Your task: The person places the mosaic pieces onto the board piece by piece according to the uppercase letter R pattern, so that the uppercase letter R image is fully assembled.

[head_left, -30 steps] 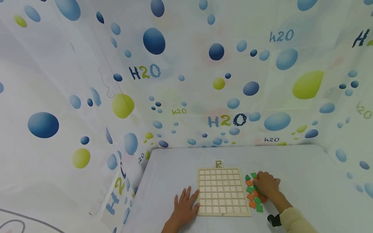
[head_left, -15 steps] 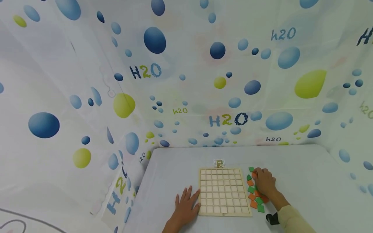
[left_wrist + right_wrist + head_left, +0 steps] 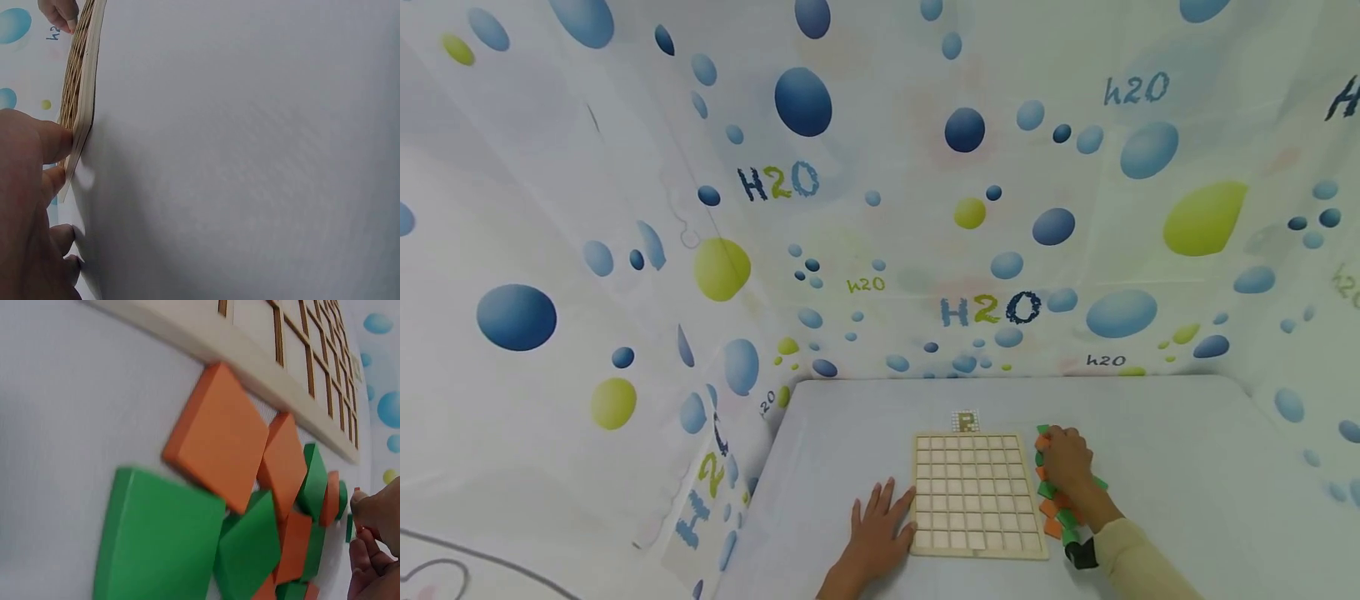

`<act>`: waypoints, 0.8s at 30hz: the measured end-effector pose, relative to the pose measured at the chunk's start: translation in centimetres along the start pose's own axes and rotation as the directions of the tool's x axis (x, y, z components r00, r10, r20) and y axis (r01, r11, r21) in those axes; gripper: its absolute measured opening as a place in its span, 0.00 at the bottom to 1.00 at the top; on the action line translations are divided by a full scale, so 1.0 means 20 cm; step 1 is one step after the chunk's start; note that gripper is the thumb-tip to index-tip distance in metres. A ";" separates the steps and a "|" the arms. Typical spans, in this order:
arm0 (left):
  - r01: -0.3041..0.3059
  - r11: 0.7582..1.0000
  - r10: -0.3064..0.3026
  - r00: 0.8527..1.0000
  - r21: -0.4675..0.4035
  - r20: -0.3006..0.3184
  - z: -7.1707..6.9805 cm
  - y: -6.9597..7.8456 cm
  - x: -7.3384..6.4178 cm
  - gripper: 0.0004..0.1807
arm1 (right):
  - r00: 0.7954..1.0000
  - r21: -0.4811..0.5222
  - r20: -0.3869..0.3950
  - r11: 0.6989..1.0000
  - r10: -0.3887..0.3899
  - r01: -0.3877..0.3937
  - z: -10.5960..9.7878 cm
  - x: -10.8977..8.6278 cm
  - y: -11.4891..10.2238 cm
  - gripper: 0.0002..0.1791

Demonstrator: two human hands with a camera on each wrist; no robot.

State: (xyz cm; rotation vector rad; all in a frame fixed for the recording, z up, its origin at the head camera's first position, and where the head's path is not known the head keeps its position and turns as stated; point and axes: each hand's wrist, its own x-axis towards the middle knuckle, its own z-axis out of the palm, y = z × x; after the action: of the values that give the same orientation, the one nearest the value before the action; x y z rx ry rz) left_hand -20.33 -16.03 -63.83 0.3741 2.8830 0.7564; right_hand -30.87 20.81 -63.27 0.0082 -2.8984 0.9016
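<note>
A pale wooden grid board (image 3: pixel 947 552) lies on the white table. My left hand (image 3: pixel 877 530) rests at its left side, fingers spread, with thumb and forefinger touching the board's edge. Along the board's right side lies a loose row of green tiles (image 3: pixel 159 537) and orange tiles (image 3: pixel 219 437), some overlapping. At the far end of that row my right hand (image 3: pixel 1070 460) pinches a small orange tile (image 3: pixel 358 529) between thumb and fingers. Most of that tile is hidden by the fingers. Part of the row is covered by the right hand and wrist in the head view.
A small card (image 3: pixel 966 421) with a brown pattern on a grid lies just beyond the board. One green tile (image 3: pixel 1101 482) shows right of the right wrist. Behind the table hangs a white sheet (image 3: pixel 910 233) printed with blue and green drops.
My right hand has shifted a little left and away from me, to the far end of the tile row. A green tile has come into view right of the wrist. The left hand keeps still.
</note>
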 end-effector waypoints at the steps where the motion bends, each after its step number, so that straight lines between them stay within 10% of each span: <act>1: 0.000 1.000 0.000 1.000 0.004 -0.002 0.00 0.00 0.00 0.31 | 1.000 0.003 -0.001 1.000 -0.003 0.003 0.01 0.00 -0.01 0.16; 14: 0.001 1.000 -0.001 1.000 0.000 -0.004 0.00 -0.01 0.00 0.31 | 0.972 0.088 -0.041 0.968 -0.233 0.236 0.18 -0.01 -0.28 0.12; 24: 0.001 1.000 -0.001 1.000 -0.027 0.002 -0.01 0.01 0.00 0.31 | 0.960 0.156 0.011 0.949 -0.278 0.273 0.32 0.00 -0.44 0.13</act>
State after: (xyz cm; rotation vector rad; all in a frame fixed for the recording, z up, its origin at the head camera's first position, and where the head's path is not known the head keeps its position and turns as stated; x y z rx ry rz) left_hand -20.37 -16.02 -63.55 0.3701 2.8680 0.7934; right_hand -31.11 9.85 -63.55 0.4338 -2.7522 1.0735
